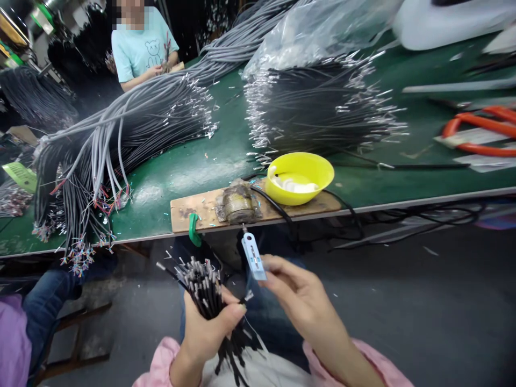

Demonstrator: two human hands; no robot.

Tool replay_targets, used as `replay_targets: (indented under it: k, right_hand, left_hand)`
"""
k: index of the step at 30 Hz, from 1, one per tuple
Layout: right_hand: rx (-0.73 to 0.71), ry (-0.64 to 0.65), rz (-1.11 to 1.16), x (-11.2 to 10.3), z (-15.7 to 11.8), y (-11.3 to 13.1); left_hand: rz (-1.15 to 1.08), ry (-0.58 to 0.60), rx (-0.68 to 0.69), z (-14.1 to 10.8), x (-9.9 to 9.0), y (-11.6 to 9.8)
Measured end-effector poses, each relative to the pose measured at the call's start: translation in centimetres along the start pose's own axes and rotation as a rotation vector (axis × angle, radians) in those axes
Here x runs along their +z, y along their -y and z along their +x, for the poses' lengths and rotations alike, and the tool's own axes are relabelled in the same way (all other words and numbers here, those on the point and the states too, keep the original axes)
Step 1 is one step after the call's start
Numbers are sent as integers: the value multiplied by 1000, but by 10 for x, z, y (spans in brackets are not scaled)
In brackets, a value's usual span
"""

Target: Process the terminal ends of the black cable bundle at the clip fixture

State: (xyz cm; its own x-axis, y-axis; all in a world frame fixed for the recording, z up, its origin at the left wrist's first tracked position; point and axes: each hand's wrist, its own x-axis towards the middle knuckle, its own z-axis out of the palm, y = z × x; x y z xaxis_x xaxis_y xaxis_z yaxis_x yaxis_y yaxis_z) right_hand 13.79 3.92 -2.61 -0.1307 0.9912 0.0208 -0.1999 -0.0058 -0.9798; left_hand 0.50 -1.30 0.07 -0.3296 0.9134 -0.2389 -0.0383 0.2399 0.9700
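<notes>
My left hand (209, 328) is closed around a bundle of short black cables (203, 290), their stripped silvery ends pointing up and away from me. One cable end (248, 296) sticks out to the right by my left thumb. My right hand (300, 293) has thumb and fingers pinched at the near end of a light blue plastic clip (252, 257). That clip sits on the shaft of a small motor (239, 201), which is fixed to a wooden board (183, 210) at the table edge. Whether a wire is between my right fingertips is hidden.
A green clamp (195, 230) grips the board's edge. On the board stands a yellow bowl (300, 180) with white pieces inside. Piles of black cables (314, 110) and grey cables (133, 115) cover the green table (226, 145). Orange-handled scissors (475, 126) lie right; a person (143, 45) sits opposite.
</notes>
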Motion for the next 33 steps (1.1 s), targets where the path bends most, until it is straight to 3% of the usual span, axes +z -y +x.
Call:
replay_targets:
  k: [3, 9, 14, 22, 27, 33]
  right_hand:
    - [79, 30, 81, 1, 19, 5]
    - [227, 68, 261, 18, 41, 22]
    - [336, 39, 474, 24, 39, 21]
    - [446, -14, 632, 24, 34, 15]
    - [486, 76, 624, 22, 32, 10]
    - [450, 27, 542, 12, 17, -6]
  left_hand:
    - [51, -67, 103, 2, 2, -9]
    - [67, -50, 187, 7, 9, -20]
    - [89, -8, 210, 11, 15, -21]
    - [76, 62, 141, 14, 22, -13]
    - [55, 52, 128, 16, 17, -4]
    - [5, 28, 96, 14, 11, 15]
